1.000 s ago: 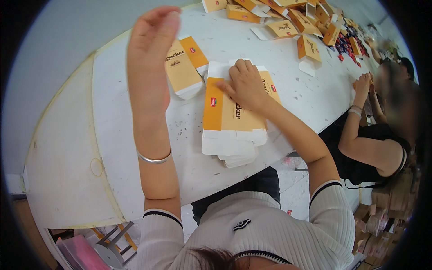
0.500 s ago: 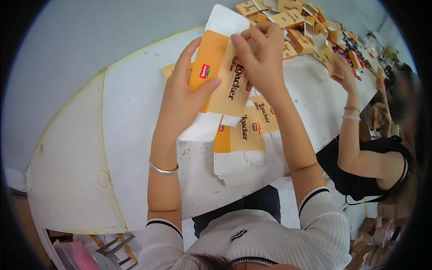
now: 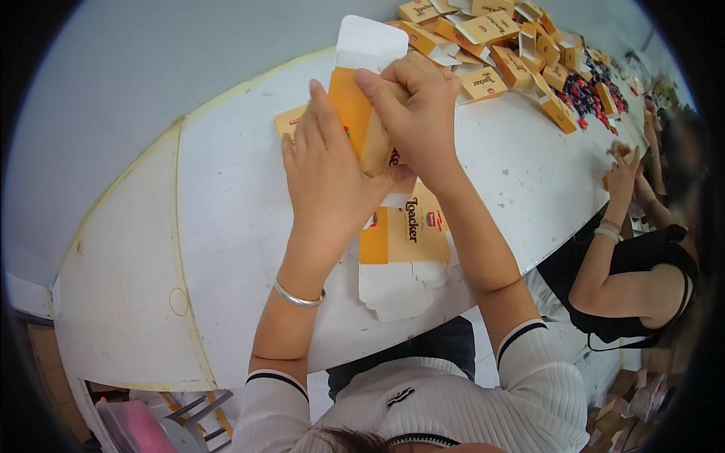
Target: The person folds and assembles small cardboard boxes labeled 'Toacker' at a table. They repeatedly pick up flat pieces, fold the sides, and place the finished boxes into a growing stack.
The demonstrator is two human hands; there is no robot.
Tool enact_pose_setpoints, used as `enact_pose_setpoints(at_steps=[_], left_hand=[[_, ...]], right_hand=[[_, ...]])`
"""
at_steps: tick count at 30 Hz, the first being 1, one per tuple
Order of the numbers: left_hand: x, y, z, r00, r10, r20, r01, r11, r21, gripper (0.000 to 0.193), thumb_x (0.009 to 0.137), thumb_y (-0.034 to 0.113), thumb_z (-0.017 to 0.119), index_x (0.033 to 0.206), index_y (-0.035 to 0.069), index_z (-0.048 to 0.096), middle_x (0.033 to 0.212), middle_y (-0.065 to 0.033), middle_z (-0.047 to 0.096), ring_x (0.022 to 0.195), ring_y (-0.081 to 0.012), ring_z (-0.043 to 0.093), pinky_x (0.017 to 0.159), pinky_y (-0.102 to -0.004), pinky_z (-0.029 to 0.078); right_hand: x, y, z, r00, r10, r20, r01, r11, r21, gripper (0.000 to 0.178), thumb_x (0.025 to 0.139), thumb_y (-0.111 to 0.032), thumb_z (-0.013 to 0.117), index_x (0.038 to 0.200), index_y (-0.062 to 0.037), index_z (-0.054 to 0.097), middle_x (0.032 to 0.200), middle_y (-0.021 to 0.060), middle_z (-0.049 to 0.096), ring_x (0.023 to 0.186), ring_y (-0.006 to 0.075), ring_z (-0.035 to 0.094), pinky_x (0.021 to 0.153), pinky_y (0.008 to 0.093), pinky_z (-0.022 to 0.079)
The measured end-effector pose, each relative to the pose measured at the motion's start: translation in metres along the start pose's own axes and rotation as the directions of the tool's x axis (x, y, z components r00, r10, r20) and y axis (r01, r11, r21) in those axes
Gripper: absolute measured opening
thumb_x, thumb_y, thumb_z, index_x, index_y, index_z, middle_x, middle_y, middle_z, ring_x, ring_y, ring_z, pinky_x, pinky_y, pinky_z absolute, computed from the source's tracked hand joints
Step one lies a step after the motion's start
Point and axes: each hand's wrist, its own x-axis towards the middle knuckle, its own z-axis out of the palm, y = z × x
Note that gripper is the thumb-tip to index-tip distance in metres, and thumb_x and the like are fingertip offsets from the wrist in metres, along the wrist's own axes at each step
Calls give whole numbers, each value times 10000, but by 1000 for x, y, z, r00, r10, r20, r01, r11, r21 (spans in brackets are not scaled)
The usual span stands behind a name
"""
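Between my two hands, above the white table, is a yellow-tan cardboard box (image 3: pixel 350 98) with a white end flap standing up at its far end. My left hand (image 3: pixel 328 162) wraps its near left part, palm across the front, thumb reaching to the right. From the right, my right hand (image 3: pixel 419 106) pinches the upper right side, its thumb lying on the yellow panel. The hands cover much of the print and the near end. Below them lies a stack of flattened boxes (image 3: pixel 411 234) with white flaps toward me. Another tan box piece (image 3: pixel 289 121) shows behind my left fingers.
A heap of folded boxes (image 3: pixel 491 30), several with flaps up, covers the far right of the white table (image 3: pixel 242 226). Small dark-and-red wrapped pieces (image 3: pixel 585 98) lie beside it. A co-worker in black (image 3: pixel 642 272) works at the right edge. A wall (image 3: pixel 181 53) runs behind.
My left hand has moved across the front of the box, and my right hand has shifted left and lower. The co-worker's hand has drawn back from the heap, leaving a box lying there.
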Motion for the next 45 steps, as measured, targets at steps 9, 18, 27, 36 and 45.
enact_pose_setpoints(at_steps=[9,18,27,36,45], left_hand=[[4,13,0,955,8,297,212,683,-699,861,682,149,719,1331,28,166,1146,-174,476,1040,-307,517,838,-330,445],[9,-3,-16,985,-52,165,173,318,-932,512,820,63,560,1263,12,308,1143,-79,468,1092,-164,451,918,-303,379],[14,-14,-32,909,-228,348,332,-107,-937,519,896,399,399,1224,-3,399,1213,-67,467,1135,-187,407,973,-346,278],[10,0,-26,887,-385,257,229,-118,-966,291,777,47,397,1050,61,498,1076,-13,495,1011,-119,427,903,-286,334],[11,-35,-14,993,1,122,122,-62,-991,141,717,-44,458,740,78,526,1108,-63,470,1070,-187,410,904,-308,348]], right_hand=[[-3,-20,-26,991,-58,119,28,971,236,299,742,-286,662,636,-35,538,642,26,501,634,153,446,798,334,236],[1,-21,-24,886,148,439,-446,528,722,631,803,-356,613,1244,-1,334,1097,121,498,1028,172,491,863,285,409],[-17,-19,0,892,67,446,-393,602,695,591,846,-427,523,1245,-32,341,1127,81,477,1074,148,452,885,291,388],[-10,-27,-11,711,299,637,-699,398,594,477,819,-310,442,1219,-51,422,1135,71,507,1042,157,477,862,299,394],[-12,-14,-3,949,62,310,-304,455,837,273,741,11,375,819,-7,636,941,90,582,817,154,559,728,260,458]])
